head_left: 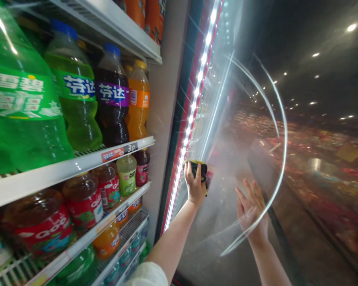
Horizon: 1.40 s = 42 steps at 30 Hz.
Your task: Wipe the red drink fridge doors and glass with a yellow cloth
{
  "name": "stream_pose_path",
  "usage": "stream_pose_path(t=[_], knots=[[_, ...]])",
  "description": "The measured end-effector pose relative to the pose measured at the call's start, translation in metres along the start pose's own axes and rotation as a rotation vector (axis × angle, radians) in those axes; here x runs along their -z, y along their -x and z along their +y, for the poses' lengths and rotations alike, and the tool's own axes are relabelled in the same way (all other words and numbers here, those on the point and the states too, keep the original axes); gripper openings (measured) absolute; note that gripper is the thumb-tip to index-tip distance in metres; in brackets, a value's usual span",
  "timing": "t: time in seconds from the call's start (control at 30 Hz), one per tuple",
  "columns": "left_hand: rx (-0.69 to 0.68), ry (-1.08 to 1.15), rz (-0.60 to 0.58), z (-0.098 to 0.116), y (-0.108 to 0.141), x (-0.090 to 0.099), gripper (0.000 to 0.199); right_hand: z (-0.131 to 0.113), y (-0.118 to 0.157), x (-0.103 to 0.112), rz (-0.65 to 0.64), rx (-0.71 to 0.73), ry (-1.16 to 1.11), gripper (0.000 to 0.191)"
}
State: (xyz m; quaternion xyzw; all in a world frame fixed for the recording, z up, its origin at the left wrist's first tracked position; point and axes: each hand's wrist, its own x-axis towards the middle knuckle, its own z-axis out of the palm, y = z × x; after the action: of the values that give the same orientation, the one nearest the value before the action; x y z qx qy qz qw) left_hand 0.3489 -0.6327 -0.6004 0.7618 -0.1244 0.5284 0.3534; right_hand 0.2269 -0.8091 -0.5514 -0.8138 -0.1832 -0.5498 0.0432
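Note:
My left hand [195,184], fingers curled, grips a black cloth with a yellow edge [199,170]. It presses the cloth against the hazy glass door [226,159], close to the lit strip along the door's side. To the right, my right hand [253,208] is open with its fingers stretched out at the glass, and nothing shows in it. A bright curved streak [283,139] on the glass crosses in front of the right wrist. Whether that hand touches the pane or is behind it, I cannot tell.
Cooler shelves [41,176] on the left hold green, dark and orange soda bottles [139,101], with Qoo bottles [83,204] below. An LED strip [193,103] runs along the door's edge. Beyond the glass, blurred store goods [331,167] spread out under ceiling lights.

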Motion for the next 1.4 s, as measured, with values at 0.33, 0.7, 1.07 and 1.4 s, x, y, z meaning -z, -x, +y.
stream_pose_path(t=[0.33, 0.7, 1.07, 1.4], knots=[[-0.239, 0.013, -0.188, -0.047, 0.035, 0.011, 0.073, 0.014, 0.001, 0.007, 0.009, 0.045, 0.019, 0.038], [-0.444, -0.013, -0.176, 0.015, 0.012, -0.010, 0.061, 0.026, 0.010, 0.015, 0.052, 0.034, 0.087, 0.045], [-0.147, 0.030, 0.146, 0.002, -0.027, -0.008, 0.070, 0.033, 0.013, 0.017, 0.063, -0.061, 0.165, 0.051], [-0.631, 0.020, -0.099, -0.035, 0.016, 0.000, 0.061, 0.021, 0.042, 0.022, -0.021, -0.174, 0.229, 0.054]])
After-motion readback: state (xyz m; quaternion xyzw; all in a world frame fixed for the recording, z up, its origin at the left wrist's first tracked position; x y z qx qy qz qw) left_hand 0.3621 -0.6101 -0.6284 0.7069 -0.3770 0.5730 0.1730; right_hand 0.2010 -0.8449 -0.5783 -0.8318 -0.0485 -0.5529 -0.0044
